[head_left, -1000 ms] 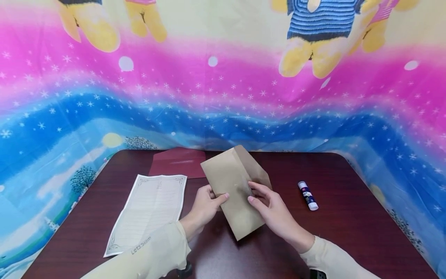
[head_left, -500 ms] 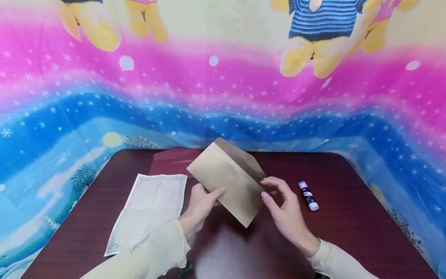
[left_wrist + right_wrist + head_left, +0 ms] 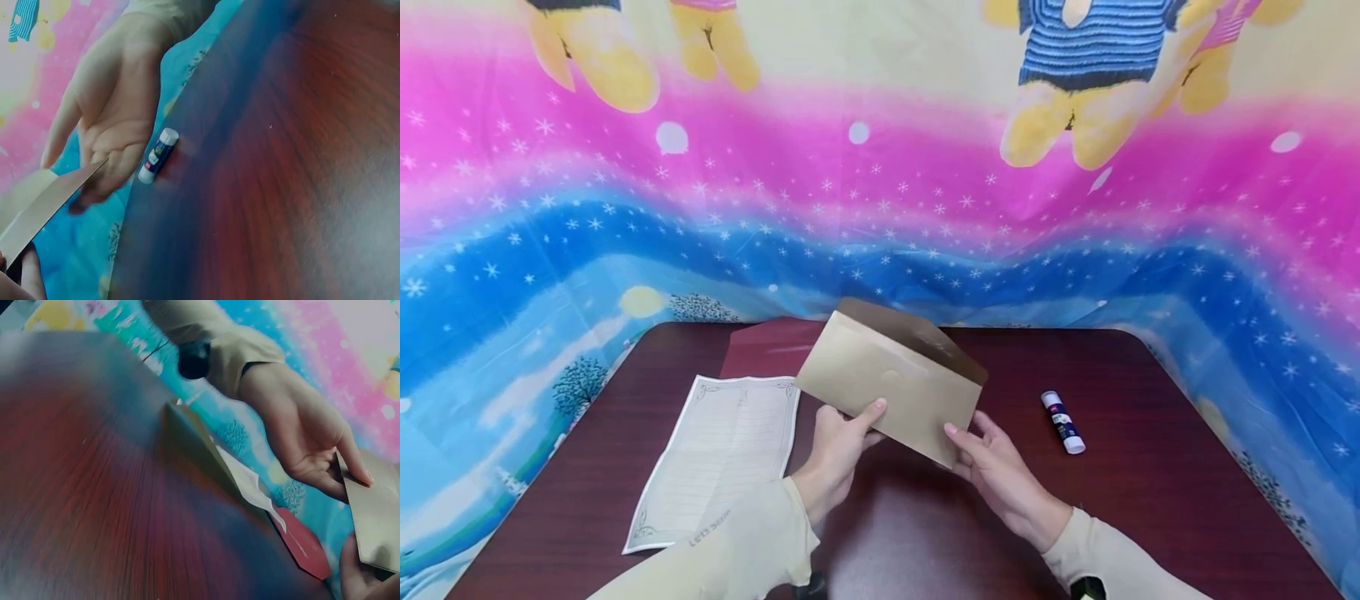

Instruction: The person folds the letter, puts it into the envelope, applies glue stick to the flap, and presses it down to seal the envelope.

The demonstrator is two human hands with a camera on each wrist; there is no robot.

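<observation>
A gold-tan envelope (image 3: 880,375) is held up, tilted, over the middle of the table, its darker flap (image 3: 925,333) standing unfolded along the far edge. My left hand (image 3: 837,450) grips the envelope's near edge, thumb on the front face and fingers behind. At the lower right corner my right hand (image 3: 1003,475) holds it too, the thumb on the front and the other fingers behind the paper. The left wrist view shows the right hand (image 3: 119,106) with the envelope's edge (image 3: 56,203) between thumb and fingers.
A lined letter sheet (image 3: 718,450) with an ornate border lies on the left of the dark wood table (image 3: 1150,500). Behind it is a dark red envelope (image 3: 767,354), partly covered in view. A glue stick (image 3: 1063,422) lies at the right. A patterned cloth (image 3: 880,192) hangs behind.
The gold-tan envelope has turned counterclockwise to a more level position. My right hand slid from its face and right edge down to the lower right corner; the left hand kept its grip.
</observation>
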